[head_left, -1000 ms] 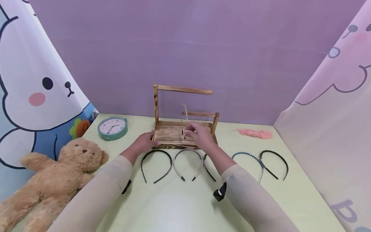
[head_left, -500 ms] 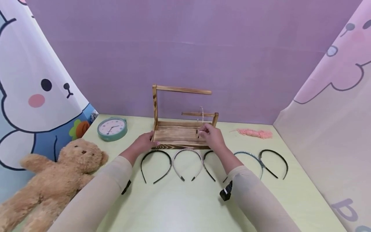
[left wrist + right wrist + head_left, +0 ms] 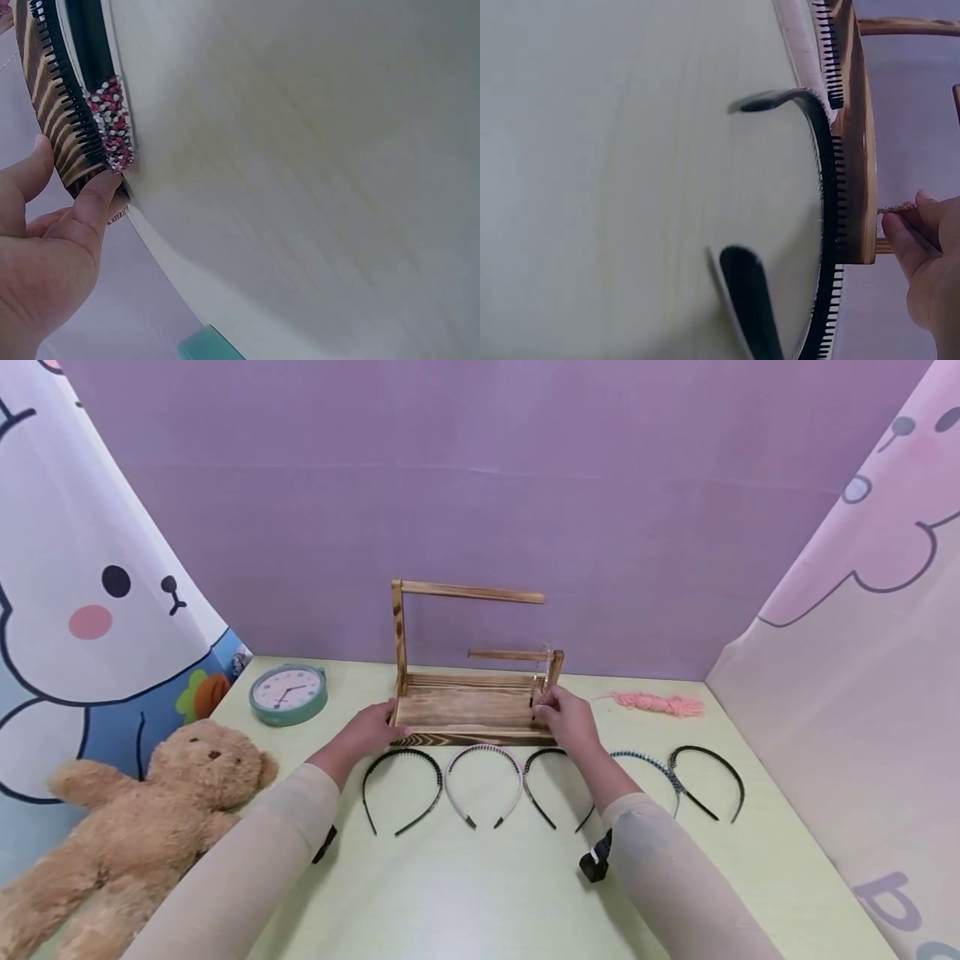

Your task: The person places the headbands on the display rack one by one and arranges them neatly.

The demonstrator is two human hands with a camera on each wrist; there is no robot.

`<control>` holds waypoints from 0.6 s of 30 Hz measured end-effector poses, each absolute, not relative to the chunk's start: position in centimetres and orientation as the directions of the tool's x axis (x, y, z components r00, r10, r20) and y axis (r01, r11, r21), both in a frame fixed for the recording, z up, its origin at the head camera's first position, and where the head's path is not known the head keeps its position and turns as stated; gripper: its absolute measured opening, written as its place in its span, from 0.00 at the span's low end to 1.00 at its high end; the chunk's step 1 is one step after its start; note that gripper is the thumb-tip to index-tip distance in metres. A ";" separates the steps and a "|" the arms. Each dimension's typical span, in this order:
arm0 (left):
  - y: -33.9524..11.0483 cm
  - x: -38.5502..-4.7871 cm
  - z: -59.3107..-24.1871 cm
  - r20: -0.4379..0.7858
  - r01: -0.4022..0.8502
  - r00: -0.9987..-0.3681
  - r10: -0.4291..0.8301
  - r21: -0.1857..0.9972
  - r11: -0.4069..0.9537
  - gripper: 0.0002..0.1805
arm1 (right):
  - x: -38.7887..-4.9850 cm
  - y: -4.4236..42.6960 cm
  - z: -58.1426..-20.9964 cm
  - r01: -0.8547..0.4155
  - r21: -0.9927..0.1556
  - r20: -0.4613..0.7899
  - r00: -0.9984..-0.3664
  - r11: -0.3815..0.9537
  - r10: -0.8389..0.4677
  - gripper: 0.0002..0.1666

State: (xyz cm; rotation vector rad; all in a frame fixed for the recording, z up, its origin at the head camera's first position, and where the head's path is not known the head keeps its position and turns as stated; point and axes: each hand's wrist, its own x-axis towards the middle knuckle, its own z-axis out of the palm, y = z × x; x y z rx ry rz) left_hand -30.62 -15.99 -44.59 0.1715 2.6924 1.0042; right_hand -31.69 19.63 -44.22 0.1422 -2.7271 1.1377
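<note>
A wooden stand (image 3: pixel 461 706) with a tray base, a tall bar at left and a lower bar at right stands at the back of the table. My left hand (image 3: pixel 365 732) grips its left front corner, thumb and fingers on either side of the edge. A thin beaded headband (image 3: pixel 546 662) is looped over the lower bar, close to the right post. Its lower end is pinched between the thumb and fingers of my right hand (image 3: pixel 572 720); in the right wrist view a short beaded piece (image 3: pixel 895 210) shows at those fingertips.
Several headbands lie in front of the stand, among them a black one (image 3: pixel 433 768), a pale pink one (image 3: pixel 517 767) and a blue one (image 3: pixel 655 760). A teal clock (image 3: pixel 288 695) and teddy bear (image 3: pixel 150 827) lie at left, pink yarn (image 3: pixel 660 703) at right.
My right hand has moved right, sliding the beaded headband along the lower bar from its free left end to beside the post. The left hand stays on the stand's corner.
</note>
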 end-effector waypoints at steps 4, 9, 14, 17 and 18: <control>-15.9 -30.6 -44.6 -0.195 0.027 -0.959 0.203 0.655 0.755 0.43 | -31.7 19.9 -44.3 -0.137 -0.694 0.189 -0.982 0.707 -0.006 0.05; -15.9 -30.5 -44.5 -0.198 0.022 -0.959 0.201 0.659 0.752 0.42 | -31.9 20.2 -44.3 -0.150 -0.678 0.201 -0.979 0.719 -0.015 0.03; -16.0 -30.6 -44.6 -0.205 0.020 -0.957 0.203 0.655 0.755 0.42 | -31.7 20.5 -43.9 -0.155 -0.658 0.178 -0.983 0.737 -0.047 0.06; -16.0 -30.6 -44.7 -0.207 0.023 -0.956 0.206 0.649 0.761 0.43 | -31.2 20.6 -43.2 -0.148 -0.642 0.150 -0.986 0.752 -0.066 0.10; -16.1 -30.7 -44.7 -0.209 0.021 -0.956 0.205 0.649 0.761 0.43 | -31.1 20.7 -42.9 -0.139 -0.640 0.133 -0.989 0.756 -0.069 0.12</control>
